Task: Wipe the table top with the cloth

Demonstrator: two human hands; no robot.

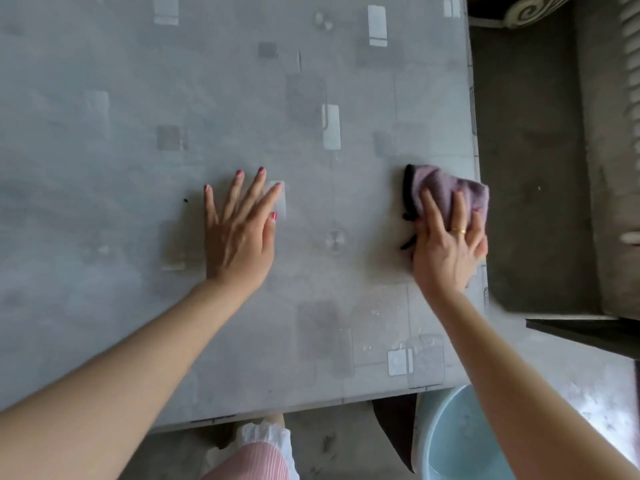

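Observation:
The table top (173, 98) is grey with a pattern of pale and dark squares under a glossy cover. A crumpled purple cloth (446, 188) with a black edge lies near the table's right edge. My right hand (446, 244) presses on it, fingers spread over the fabric and slightly curled into it. My left hand (239, 230) rests flat on the table near the middle, fingers straight and spread, holding nothing.
A pale blue bucket (457, 441) stands on the floor below the table's near right corner. Dark furniture (588, 330) and a concrete floor (530, 168) lie to the right. A small dark speck (186, 200) sits left of my left hand.

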